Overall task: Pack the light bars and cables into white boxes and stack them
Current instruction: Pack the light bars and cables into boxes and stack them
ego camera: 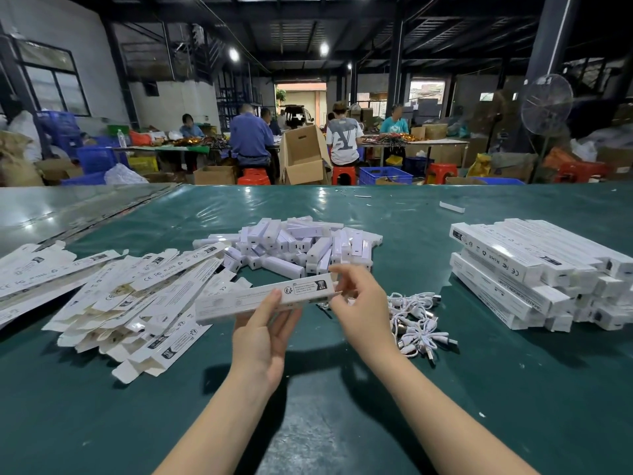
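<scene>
closing one white box [263, 298]: left hand [262, 337] holds it, right hand [359, 306] pinches its end flap; next, tuck and stack.

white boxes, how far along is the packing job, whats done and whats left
Done: a stack of closed boxes sits on the right. In hand: the left hand holds one box while the right hand pinches its end. Left: a heap of light bars, a tangle of cables and a wide spread of flat boxes to fill. Well short of finished, I'd judge.
</scene>
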A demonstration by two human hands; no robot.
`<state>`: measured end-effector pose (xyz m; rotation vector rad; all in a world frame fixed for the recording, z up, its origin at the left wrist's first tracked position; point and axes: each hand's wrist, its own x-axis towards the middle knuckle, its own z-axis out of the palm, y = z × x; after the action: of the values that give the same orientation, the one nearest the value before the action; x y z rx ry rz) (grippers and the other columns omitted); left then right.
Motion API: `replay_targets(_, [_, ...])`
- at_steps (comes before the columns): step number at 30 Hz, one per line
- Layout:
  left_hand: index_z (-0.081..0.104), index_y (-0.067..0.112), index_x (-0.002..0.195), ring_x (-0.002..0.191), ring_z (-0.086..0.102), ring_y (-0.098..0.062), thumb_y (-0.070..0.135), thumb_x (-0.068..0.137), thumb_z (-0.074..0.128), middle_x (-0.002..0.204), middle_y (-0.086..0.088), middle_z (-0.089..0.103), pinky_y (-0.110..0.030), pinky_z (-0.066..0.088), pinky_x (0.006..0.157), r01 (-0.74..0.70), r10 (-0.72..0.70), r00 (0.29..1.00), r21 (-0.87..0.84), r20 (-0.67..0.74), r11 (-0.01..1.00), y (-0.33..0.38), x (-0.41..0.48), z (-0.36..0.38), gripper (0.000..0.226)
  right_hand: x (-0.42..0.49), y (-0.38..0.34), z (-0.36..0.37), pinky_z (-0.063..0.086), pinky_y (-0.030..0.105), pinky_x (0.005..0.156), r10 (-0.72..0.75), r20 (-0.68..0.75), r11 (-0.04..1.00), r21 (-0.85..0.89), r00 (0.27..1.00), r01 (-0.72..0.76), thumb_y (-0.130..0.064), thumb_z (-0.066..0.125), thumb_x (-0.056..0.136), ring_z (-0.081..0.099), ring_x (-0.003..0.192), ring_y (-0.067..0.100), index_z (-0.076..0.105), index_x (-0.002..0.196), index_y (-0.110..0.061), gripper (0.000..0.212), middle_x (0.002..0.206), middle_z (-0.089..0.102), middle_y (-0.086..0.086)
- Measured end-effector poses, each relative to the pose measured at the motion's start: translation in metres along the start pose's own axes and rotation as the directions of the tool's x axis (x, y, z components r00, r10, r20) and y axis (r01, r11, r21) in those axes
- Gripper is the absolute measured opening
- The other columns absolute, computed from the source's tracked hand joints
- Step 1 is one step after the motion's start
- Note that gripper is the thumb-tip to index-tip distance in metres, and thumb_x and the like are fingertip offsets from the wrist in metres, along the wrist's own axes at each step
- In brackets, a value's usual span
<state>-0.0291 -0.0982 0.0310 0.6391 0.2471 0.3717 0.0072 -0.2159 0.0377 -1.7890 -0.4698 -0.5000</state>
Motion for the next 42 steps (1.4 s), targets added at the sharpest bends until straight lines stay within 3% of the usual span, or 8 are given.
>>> replay_targets(3, [0.060,0.007,0.087,0.076,0.067,-0.019,0.000,0.085,0.058,0.081,-0.011,0.070,-0.029,0.059,0.063,0.025,-0.025,1.000,-0.001,-0.016,1.000,0.002,0.002,-0.002,0.008,0.000,0.005,0.001,0.036,0.019,0.078,0.021,-0.074,0.997,-0.068,0.997,-0.026,0.002,0.062,0.076,0.046,0.087,0.011,0.069,0.085,-0.013,0.019,0.087,0.040,-0.011])
replay_targets(11, [0.056,0.013,0.090,0.072,0.069,-0.014,-0.002,0.086,0.057,0.080,-0.005,0.069,-0.027,0.059,0.068,-0.141,0.137,0.990,0.106,0.045,0.984,-0.003,0.001,-0.001,0.016,-0.003,0.012,-0.002,0.049,0.029,0.081,-0.032,-0.003,0.999,-0.042,0.999,0.032,0.008,0.056,0.080,0.054,0.092,0.019,0.066,0.080,-0.003,0.015,0.094,0.051,0.002])
replay_targets(15, [0.054,0.015,0.090,0.076,0.068,-0.016,-0.002,0.087,0.055,0.084,-0.006,0.067,-0.026,0.058,0.070,-0.175,0.165,0.983,0.129,0.086,0.976,-0.004,0.000,0.001,0.018,0.003,0.013,-0.005,0.043,0.010,0.075,0.155,0.041,0.963,0.218,0.987,-0.160,0.012,0.055,0.080,0.053,0.091,0.004,0.062,0.070,-0.016,0.031,0.095,0.053,-0.003])
replay_targets(20, [0.055,0.014,0.092,0.072,0.070,-0.012,-0.002,0.088,0.054,0.082,-0.004,0.068,-0.025,0.058,0.068,-0.189,0.172,0.977,0.130,0.127,0.973,-0.002,0.000,-0.001,0.017,0.002,0.014,-0.005,0.052,0.020,0.059,0.295,0.151,0.795,0.509,0.943,-0.330,0.007,0.056,0.085,0.058,0.056,0.007,0.061,0.086,-0.016,0.023,0.073,0.065,0.007])
replay_targets(23, [0.055,0.013,0.085,0.073,0.069,-0.014,-0.004,0.087,0.054,0.077,-0.002,0.069,-0.025,0.058,0.070,-0.227,0.203,0.967,0.168,0.152,0.959,-0.004,-0.001,0.000,0.018,0.001,0.015,-0.005,0.051,0.031,0.069,0.267,0.037,0.868,0.424,0.963,-0.257,0.006,0.060,0.083,0.057,0.060,0.015,0.053,0.097,-0.021,0.031,0.069,0.063,0.010])
replay_targets(27, [0.057,0.011,0.084,0.079,0.068,-0.017,-0.005,0.086,0.055,0.074,-0.001,0.070,-0.024,0.058,0.068,-0.272,0.251,0.959,0.183,0.130,0.945,-0.006,-0.001,0.000,0.016,-0.002,0.014,-0.002,0.051,0.028,0.068,0.210,-0.055,0.939,0.290,0.976,-0.185,0.000,0.058,0.086,0.063,0.070,0.018,0.060,0.081,-0.028,0.029,0.075,0.068,0.001])
replay_targets(34, [0.055,0.011,0.083,0.082,0.063,-0.022,-0.006,0.085,0.056,0.084,-0.009,0.063,-0.023,0.058,0.066,-0.299,0.289,0.954,0.229,0.078,0.926,-0.002,0.001,-0.001,0.017,-0.006,0.013,0.007,0.049,0.028,0.077,0.122,-0.060,0.984,0.139,0.991,-0.113,-0.003,0.056,0.088,0.064,0.081,0.015,0.072,0.100,-0.011,0.022,0.083,0.067,-0.011])
replay_targets(42, [0.053,0.011,0.085,0.068,0.068,-0.012,-0.005,0.087,0.055,0.088,-0.012,0.063,-0.026,0.058,0.071,-0.257,0.242,0.965,0.186,0.104,0.948,-0.001,-0.001,0.000,0.016,0.002,0.010,0.005,0.052,0.016,0.065,0.348,0.118,0.690,0.640,0.930,-0.339,0.009,0.052,0.087,0.062,0.066,0.003,0.063,0.086,-0.012,0.023,0.076,0.065,-0.003])
